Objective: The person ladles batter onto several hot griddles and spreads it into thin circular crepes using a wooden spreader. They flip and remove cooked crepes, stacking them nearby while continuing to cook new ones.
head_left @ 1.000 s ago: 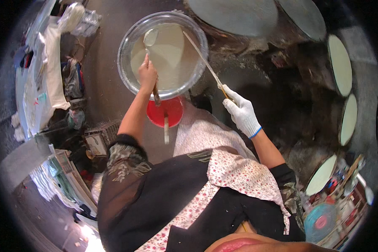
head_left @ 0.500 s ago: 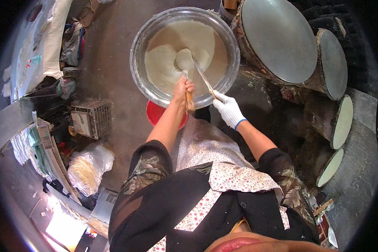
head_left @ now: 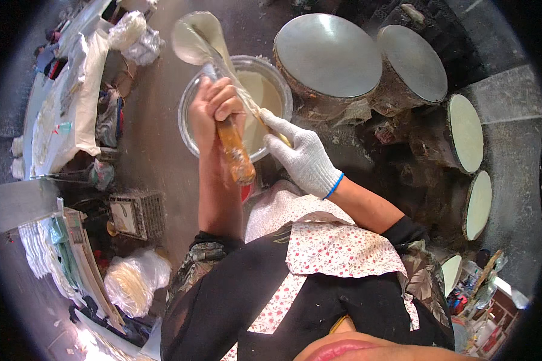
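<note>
My bare left hand [head_left: 215, 108] is wrapped round the worn wooden handle of a ladle [head_left: 190, 45], which is raised above the basin and coated with pale batter. In my right hand [head_left: 304, 155], covered by a white knitted glove with a blue cuff, is the handle of a long flat spatula [head_left: 242, 90]. Its batter-smeared blade crosses close to the ladle's bowl; whether they touch I cannot tell. Below both tools stands a large metal basin [head_left: 288, 111] of creamy batter [head_left: 260, 99], partly hidden by my left hand and forearm.
Two round grey griddles [head_left: 328, 54] [head_left: 412, 63] on rough drum-like stands are at the upper right. More round pale-topped stands [head_left: 466, 133] [head_left: 478, 206] line the right. On the left are a cloth-covered table [head_left: 87, 99], a wire crate [head_left: 146, 215] and a plastic bag of pale flat sheets [head_left: 129, 286].
Both hands have risen from the basin, bringing the ladle and spatula up out of the batter and toward the upper left. The view has shifted, so the griddles appear farther left.
</note>
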`<action>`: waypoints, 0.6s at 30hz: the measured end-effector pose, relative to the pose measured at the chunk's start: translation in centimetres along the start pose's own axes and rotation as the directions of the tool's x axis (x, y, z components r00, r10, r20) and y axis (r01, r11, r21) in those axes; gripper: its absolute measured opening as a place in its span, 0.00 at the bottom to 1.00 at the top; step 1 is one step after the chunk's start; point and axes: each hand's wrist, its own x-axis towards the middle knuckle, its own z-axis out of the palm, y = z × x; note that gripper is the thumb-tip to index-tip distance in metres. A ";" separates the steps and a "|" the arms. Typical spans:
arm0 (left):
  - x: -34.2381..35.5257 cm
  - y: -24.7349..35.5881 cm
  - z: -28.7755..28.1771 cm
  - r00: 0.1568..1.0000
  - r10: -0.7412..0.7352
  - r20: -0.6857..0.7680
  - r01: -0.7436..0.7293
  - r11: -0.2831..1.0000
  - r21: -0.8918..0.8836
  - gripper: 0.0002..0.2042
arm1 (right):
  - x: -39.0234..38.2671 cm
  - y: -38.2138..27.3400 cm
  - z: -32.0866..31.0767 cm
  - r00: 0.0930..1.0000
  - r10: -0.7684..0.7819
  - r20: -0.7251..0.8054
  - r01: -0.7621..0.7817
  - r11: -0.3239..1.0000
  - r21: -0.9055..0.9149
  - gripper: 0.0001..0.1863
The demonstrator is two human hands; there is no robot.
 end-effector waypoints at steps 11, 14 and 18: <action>-3.5 3.7 -1.1 0.950 0.066 -0.304 -0.068 0.998 0.001 0.19 | 0.4 -0.6 -2.3 0.935 -0.355 -0.002 0.350 0.923 -0.161 0.29; -4.0 5.5 -1.5 0.933 0.075 -0.351 -0.126 0.984 -0.125 0.15 | 2.1 0.6 -2.6 0.956 -0.293 0.008 0.293 0.955 -0.049 0.28; -6.2 7.1 0.4 0.974 0.042 -0.220 -0.054 0.997 -0.049 0.15 | 4.1 1.8 -3.5 0.988 -0.133 -0.075 0.134 0.991 0.012 0.28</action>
